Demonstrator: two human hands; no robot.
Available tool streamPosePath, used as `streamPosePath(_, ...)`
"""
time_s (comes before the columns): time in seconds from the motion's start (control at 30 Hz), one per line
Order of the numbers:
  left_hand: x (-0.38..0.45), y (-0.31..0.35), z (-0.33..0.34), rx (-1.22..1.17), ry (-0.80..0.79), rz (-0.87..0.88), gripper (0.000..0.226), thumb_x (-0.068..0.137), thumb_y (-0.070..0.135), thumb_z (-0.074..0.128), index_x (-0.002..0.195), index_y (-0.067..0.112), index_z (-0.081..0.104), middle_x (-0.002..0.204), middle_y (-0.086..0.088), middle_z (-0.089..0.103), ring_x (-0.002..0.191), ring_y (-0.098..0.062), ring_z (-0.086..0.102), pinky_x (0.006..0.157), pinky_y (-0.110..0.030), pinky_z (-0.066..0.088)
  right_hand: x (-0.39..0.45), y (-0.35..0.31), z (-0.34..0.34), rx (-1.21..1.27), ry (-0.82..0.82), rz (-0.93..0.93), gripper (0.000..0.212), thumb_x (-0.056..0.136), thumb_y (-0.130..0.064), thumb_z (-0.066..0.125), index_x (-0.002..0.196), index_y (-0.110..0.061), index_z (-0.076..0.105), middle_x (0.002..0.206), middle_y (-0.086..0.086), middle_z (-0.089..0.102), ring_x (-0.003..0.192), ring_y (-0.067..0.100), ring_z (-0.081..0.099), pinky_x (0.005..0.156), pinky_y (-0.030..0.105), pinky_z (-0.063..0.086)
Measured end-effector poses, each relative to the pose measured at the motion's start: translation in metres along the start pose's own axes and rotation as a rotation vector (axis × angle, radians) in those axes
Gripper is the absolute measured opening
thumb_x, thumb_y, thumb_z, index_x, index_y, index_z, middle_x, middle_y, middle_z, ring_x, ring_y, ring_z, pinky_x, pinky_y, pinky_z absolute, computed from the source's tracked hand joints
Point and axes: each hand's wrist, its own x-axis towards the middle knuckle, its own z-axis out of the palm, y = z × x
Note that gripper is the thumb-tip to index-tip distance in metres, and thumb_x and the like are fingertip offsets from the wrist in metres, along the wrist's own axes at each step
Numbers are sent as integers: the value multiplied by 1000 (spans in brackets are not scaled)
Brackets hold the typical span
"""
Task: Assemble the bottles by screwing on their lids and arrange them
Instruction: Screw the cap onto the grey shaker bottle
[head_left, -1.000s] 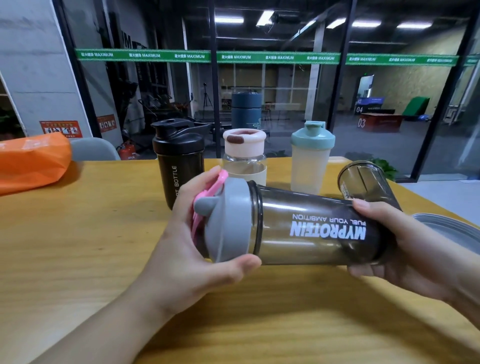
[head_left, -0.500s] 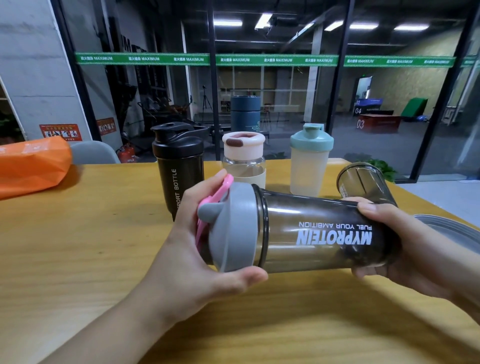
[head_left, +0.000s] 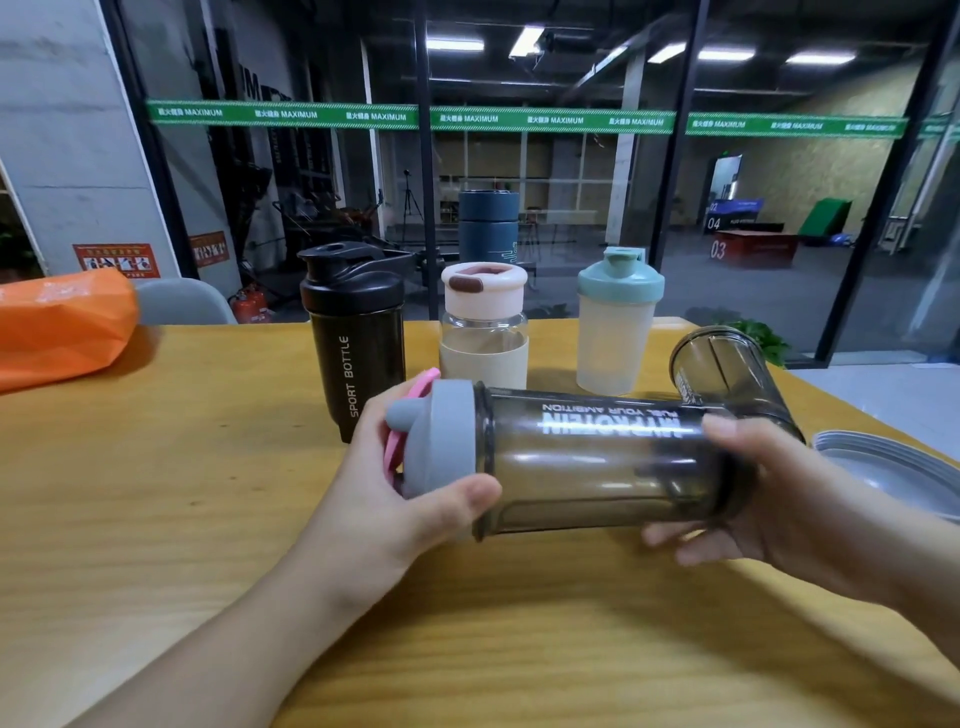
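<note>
The shaker bottle (head_left: 597, 462) lies sideways between both hands: left hand (head_left: 395, 499) grips its grey lid (head_left: 441, 436), right hand (head_left: 769, 499) grips the base.

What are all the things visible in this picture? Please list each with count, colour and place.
shaker: 1, smoky grey, grey lid with pink flap, held sideways over the table
black bottle: 1, black, standing far left of the row
glass bottle: 1, clear, pinkish lid, cream sleeve, middle of the row
pale bottle: 1, frosted, teal lid, right of the row
cup: 1, smoky grey, lidless, behind the shaker
grey lid: 1, grey, right table edge
blue flask: 1, dark blue, behind the row
bag: 1, orange, far left
table: 1, wooden
hands: left grips the shaker's lid, right its base
</note>
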Motion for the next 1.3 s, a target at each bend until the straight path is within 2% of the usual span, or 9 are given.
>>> streamPosePath(0.1, 2, -3, -2, -163, 23, -135, 90, 41, 42, 81, 124, 53, 46, 120, 5, 61, 102, -20, 68, 73, -44, 59, -9, -3, -5, -128, -98, -52, 91, 33, -35, 93, 110, -57, 50, 112, 1, 69, 86, 31, 72, 62, 30, 58)
streamPosePath(0.17, 4, -5, -3, -211, 32, -190, 84, 41, 43, 81, 118, 54, 50, 118, 4, 63, 99, -21, 69, 68, -42, 59, -5, 0, -10, -327, -69, -121, 88, 51, -25, 86, 114, -67, 40, 123, -13, 59, 101, 14, 68, 77, 21, 55)
streamPosePath(0.3, 6, -6, -4, -265, 58, -236, 80, 40, 45, 80, 115, 52, 53, 120, 3, 63, 102, -24, 67, 65, -42, 58, -2, 2, -16, -378, -37, -193, 85, 72, 1, 77, 125, -52, 38, 116, -18, 63, 105, -1, 62, 77, 10, 50)
streamPosePath(0.5, 6, -6, -7, -254, 46, -232, 82, 40, 45, 79, 118, 45, 52, 119, -3, 63, 99, -25, 68, 64, -41, 58, 0, 1, -18, -444, -20, -208, 92, 39, -55, 89, 120, -55, 48, 127, -13, 59, 121, 8, 55, 98, 36, 48)
streamPosePath(0.73, 7, -8, -8, -246, 26, -216, 82, 41, 44, 79, 118, 48, 51, 120, 1, 63, 100, -22, 68, 63, -40, 58, -4, -5, -13, -467, -21, -176, 64, 61, -19, 77, 114, -42, 50, 66, -9, 68, 54, 16, 59, 51, 28, 49)
streamPosePath(0.87, 6, -8, -9, -223, 1, -196, 84, 42, 43, 81, 120, 48, 50, 120, 0, 63, 101, -24, 68, 67, -42, 58, -5, -7, -9, -479, -14, -171, 54, 51, -53, 72, 102, -44, 57, 65, -7, 67, 49, 16, 56, 43, 25, 44)
streamPosePath(0.97, 4, -7, -10, -180, -29, -161, 100, 32, 52, 90, 123, 51, 47, 119, 1, 62, 102, -25, 68, 71, -44, 58, 0, 1, -12, -473, 2, -94, 76, 39, -82, 67, 96, -32, 65, 68, -3, 65, 46, 17, 53, 40, 25, 40)
streamPosePath(1.1, 3, -8, -8, -163, -42, -145, 105, 27, 61, 89, 123, 54, 46, 125, 0, 60, 107, -27, 65, 77, -48, 57, 11, 7, -17, -440, -15, 100, 77, 45, -82, 54, 81, -16, 69, 43, -3, 57, 34, 13, 46, 37, 20, 37)
streamPosePath(1.3, 4, -9, -7, -145, -25, -152, 98, 29, 61, 88, 118, 59, 48, 124, 6, 59, 106, -21, 65, 69, -36, 55, 13, 13, -18, -338, -73, 203, 100, 28, -92, 58, 90, -14, 71, 66, 13, 67, 45, 22, 53, 37, 25, 42)
